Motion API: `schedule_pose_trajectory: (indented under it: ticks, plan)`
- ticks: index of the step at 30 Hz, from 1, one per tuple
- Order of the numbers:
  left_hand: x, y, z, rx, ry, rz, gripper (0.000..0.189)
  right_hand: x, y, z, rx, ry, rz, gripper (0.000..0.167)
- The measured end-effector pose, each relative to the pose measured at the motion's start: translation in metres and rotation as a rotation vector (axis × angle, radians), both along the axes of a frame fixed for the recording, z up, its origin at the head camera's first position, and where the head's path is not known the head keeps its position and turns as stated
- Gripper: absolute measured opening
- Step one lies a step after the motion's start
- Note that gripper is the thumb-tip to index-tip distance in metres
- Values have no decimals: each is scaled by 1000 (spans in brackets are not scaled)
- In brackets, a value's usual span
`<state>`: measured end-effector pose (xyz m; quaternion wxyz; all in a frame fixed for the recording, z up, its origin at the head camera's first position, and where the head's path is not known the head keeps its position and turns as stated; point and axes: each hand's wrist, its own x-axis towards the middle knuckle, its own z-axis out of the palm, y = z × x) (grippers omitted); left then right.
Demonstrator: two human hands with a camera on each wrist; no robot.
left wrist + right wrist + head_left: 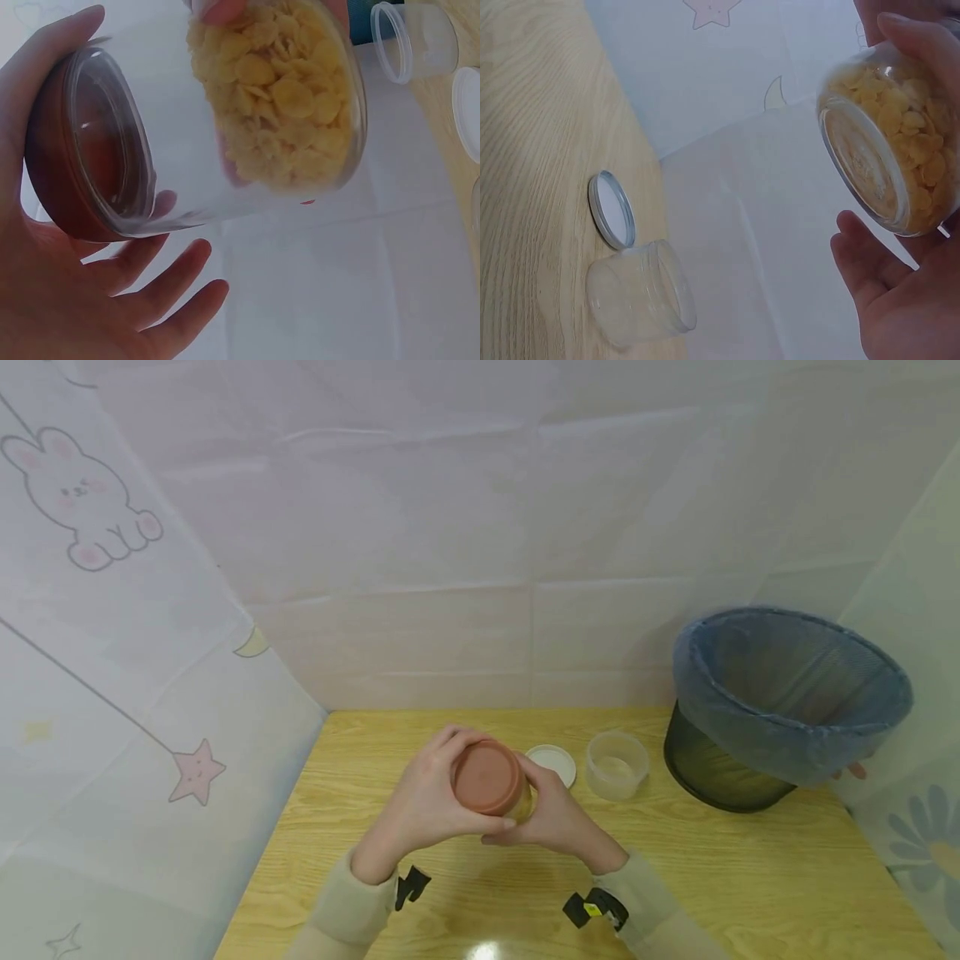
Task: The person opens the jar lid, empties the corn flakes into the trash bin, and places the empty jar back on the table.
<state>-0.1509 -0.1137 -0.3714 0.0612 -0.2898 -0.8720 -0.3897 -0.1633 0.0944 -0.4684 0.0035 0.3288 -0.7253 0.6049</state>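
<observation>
Between my two hands, raised over the table, is a clear jar (172, 127) partly filled with yellow corn flakes (281, 97). A reddish-brown lid (486, 777) sits on its mouth. My left hand (427, 793) grips this lid, thumb and index finger curled round its rim, while the other fingers spread loosely in the left wrist view. My right hand (551, 814) holds the jar's body from the other side. The jar is tilted, its base turned toward the right wrist camera. The flakes gather at the base end.
Behind my right hand lie a small round white lid (558, 763) with a metallic rim and an uncovered clear plastic tub (617, 768). Farther right stands a black mesh bin (716, 768) with a blue liner (742, 718). Walls with printed sheets border the wooden table (337, 777).
</observation>
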Motion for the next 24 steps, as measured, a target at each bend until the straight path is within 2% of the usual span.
schedule_pose_trajectory:
  ticks: [11, 24]
  plan:
    - [-3, 5, -7, 95, 43, -2, 87, 1, -1, 0, -11, 9, -56, 92]
    - [-4, 9, -12, 143, 120, -6, 85, 4, -3, -4, 0, 54, -147, 91]
